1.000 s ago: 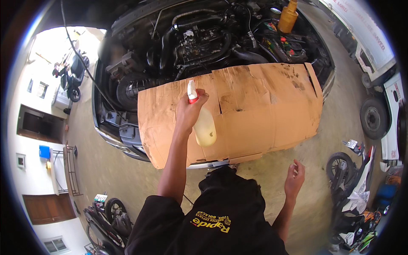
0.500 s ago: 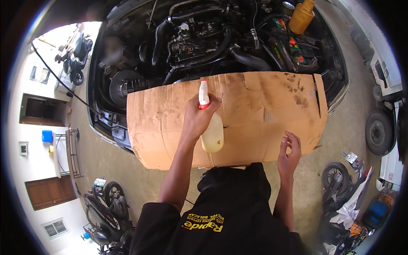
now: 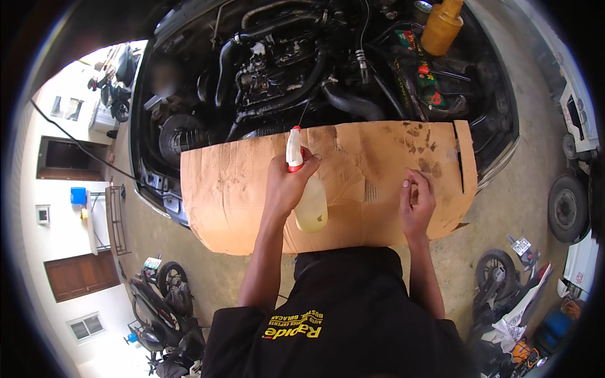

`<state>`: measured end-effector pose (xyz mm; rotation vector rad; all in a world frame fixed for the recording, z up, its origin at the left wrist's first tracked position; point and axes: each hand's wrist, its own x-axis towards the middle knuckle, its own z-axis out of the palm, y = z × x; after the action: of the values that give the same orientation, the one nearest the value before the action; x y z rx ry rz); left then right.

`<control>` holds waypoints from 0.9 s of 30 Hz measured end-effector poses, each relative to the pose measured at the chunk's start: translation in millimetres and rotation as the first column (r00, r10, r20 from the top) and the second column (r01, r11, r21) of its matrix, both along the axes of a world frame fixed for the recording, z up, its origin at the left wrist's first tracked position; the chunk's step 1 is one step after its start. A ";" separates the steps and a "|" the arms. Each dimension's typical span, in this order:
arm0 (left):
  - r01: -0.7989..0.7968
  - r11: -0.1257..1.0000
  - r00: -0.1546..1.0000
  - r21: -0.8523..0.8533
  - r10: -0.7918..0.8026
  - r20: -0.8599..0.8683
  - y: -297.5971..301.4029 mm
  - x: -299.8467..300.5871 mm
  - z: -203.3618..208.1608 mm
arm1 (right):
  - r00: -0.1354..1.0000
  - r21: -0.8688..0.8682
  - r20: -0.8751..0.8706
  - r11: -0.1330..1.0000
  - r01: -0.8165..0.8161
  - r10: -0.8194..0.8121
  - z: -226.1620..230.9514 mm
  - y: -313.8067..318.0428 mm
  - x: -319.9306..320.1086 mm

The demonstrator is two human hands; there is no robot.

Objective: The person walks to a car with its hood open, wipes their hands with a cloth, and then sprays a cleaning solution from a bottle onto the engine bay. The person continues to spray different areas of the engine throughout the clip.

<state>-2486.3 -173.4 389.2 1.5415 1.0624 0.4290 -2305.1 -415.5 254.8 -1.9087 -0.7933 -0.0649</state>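
Observation:
My left hand is wrapped around the neck of a spray bottle. The bottle has a white and red trigger head, pale yellowish liquid and a small dark fleck low in it. Its nozzle points away from me at the dark engine, and a thin light line rises from the tip. Beneath both hands, a stained cardboard sheet lies across the car's front edge. My right hand hovers over the cardboard's right part, fingers loosely bent and apart, holding nothing.
Black hoses cross the engine bay, with a battery at its right. A yellow-brown plastic bottle stands at the far right. Motorcycles are parked on the left and right; a white vehicle's wheel shows at the right.
The view has shifted slightly. My left hand still grips the spray bottle, its head now tilted a little more toward the engine. My right hand has moved slightly left and away from me.

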 end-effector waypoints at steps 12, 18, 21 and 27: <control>0.117 0.988 0.991 0.102 -0.122 0.046 -1.4 89.1 29.0 | 0.980 -0.017 0.198 1.000 0.019 -0.015 -11.7 20.6 16.0; 0.081 0.988 0.997 0.132 -0.080 -0.018 1.5 126.9 33.6 | 0.985 0.004 0.170 1.000 -0.020 0.019 -3.7 19.9 15.9; 0.141 0.982 0.988 0.123 -0.147 0.037 5.9 130.3 25.4 | 0.986 0.013 0.164 1.000 -0.022 0.019 -2.9 20.6 16.1; 0.129 0.983 0.989 0.132 -0.136 0.050 13.1 125.6 14.1 | 0.988 0.006 0.151 1.000 -0.001 0.000 -0.7 22.5 13.0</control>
<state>-2360.7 -160.2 403.3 1.6920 0.8946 0.4549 -2292.1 -393.0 254.1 -1.9143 -0.8940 -0.2137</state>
